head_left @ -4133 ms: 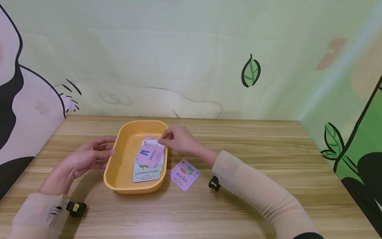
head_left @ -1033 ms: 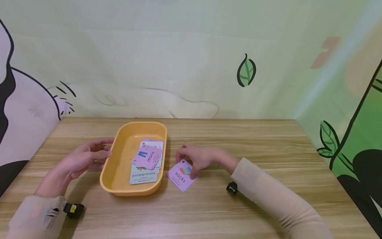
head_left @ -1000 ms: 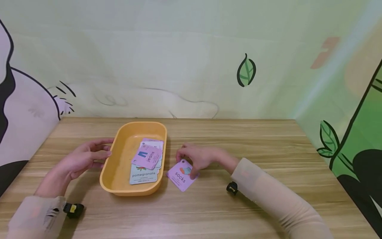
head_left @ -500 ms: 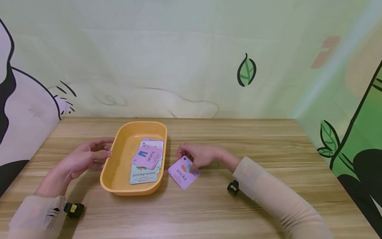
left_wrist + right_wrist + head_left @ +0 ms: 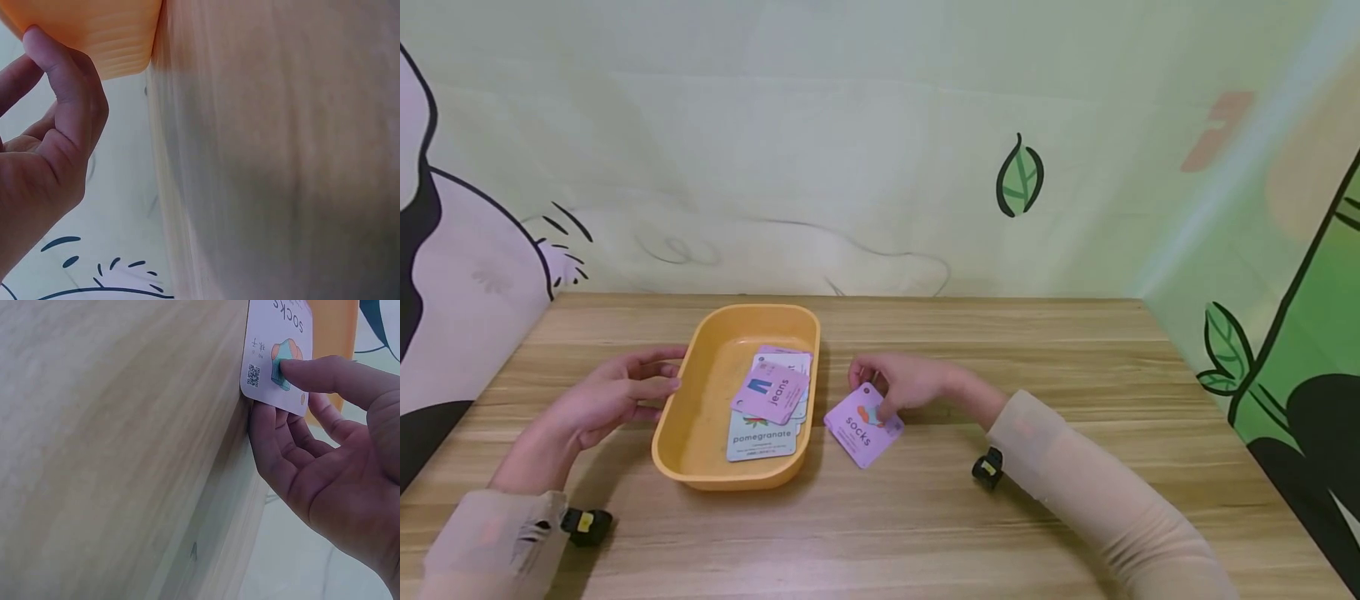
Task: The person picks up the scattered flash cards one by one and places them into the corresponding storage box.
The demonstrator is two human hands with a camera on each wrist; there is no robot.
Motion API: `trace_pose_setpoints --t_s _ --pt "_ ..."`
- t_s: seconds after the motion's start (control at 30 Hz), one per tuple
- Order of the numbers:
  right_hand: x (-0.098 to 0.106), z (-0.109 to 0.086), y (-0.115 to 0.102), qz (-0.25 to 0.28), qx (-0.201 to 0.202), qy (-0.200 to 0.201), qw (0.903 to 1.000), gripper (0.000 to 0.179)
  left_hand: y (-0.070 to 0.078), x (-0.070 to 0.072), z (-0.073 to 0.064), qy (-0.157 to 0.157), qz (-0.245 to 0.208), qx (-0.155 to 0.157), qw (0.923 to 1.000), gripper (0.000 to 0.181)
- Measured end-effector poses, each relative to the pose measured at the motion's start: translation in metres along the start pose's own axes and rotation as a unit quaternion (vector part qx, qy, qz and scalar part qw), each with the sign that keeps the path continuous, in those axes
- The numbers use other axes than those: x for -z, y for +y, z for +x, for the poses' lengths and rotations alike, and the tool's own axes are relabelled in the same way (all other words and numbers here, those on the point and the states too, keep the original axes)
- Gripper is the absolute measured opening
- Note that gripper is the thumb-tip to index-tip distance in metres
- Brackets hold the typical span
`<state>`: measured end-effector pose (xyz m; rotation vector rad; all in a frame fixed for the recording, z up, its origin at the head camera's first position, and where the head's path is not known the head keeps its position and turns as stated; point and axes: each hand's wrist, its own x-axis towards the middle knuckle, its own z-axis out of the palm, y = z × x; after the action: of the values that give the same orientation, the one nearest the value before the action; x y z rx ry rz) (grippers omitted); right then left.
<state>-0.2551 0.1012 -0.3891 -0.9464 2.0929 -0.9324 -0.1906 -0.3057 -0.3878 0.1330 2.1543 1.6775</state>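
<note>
My right hand (image 5: 910,382) pinches a purple "socks" picture card (image 5: 859,433) by its upper right edge. In the right wrist view the thumb presses on the card's face (image 5: 269,331) while the fingers reach underneath, and the card tilts up from the table. My left hand (image 5: 610,392) rests its fingertips against the left side of a yellow-orange tray (image 5: 700,433); in the left wrist view one fingertip touches the tray's wall (image 5: 119,44). Inside the tray, a purple "jeans" card (image 5: 771,393) lies over a pale "pomegranate" card (image 5: 762,450) and several partly covered ones.
The tray stands on a wood-grain table (image 5: 925,533), left of the right hand. Behind the table hangs a printed backdrop (image 5: 880,167) with leaves and a black-and-white figure. A black wrist camera (image 5: 987,469) hangs under the right sleeve.
Four seconds ago the right hand was at the tray's right rim, over the cards. It has since moved to the socks card, pinched it and raised its far edge. The left hand has stayed put.
</note>
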Motion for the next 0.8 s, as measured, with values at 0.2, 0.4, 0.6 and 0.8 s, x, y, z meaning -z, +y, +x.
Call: trace_pose_setpoints --t_s 0.2,0.4,0.6,0.8 --pt "0.003 -0.001 0.004 0.027 -0.001 0.004 0.9996 0.044 0.001 0.0 0.0 -0.001 -0.002 0.002 1.0 0.065" --pt "0.005 -0.003 0.006 0.073 -0.014 0.004 0.9972 0.043 0.001 0.0 0.001 -0.003 -0.005 0.003 1.0 0.066" --pt "0.007 -0.004 0.011 0.124 -0.037 0.006 0.9916 0.039 0.001 0.0 0.001 -0.003 -0.005 0.003 1.0 0.065" --pt "0.012 -0.007 0.012 0.156 -0.042 0.019 0.9867 0.037 0.0 0.0 0.0 0.0 -0.009 0.007 0.9999 0.066"
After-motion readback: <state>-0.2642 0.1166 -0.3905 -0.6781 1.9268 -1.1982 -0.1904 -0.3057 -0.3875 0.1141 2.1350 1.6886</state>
